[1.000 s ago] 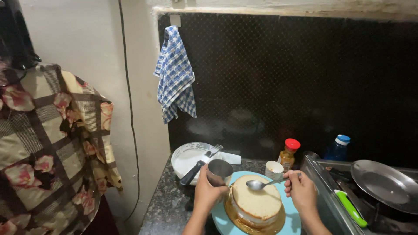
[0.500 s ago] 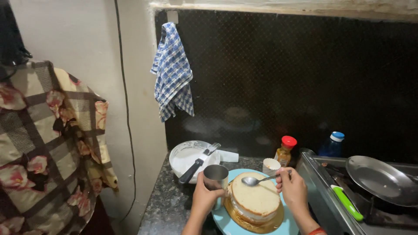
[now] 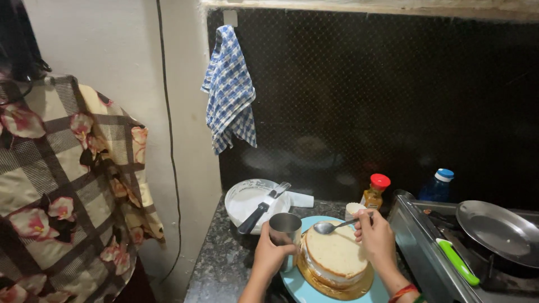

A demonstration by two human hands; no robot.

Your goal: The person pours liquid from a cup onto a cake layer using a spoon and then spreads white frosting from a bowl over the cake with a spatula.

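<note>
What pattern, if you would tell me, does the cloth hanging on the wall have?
The cloth is blue-and-white checked, clearest in the head view.

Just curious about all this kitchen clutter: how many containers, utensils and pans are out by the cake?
Containers: 4: steel cup, white bowl, red-capped jar, blue-capped bottle
Utensils: 2: metal spoon, black-handled spatula
Pans: 1: grey frying pan
Total: 7
</note>
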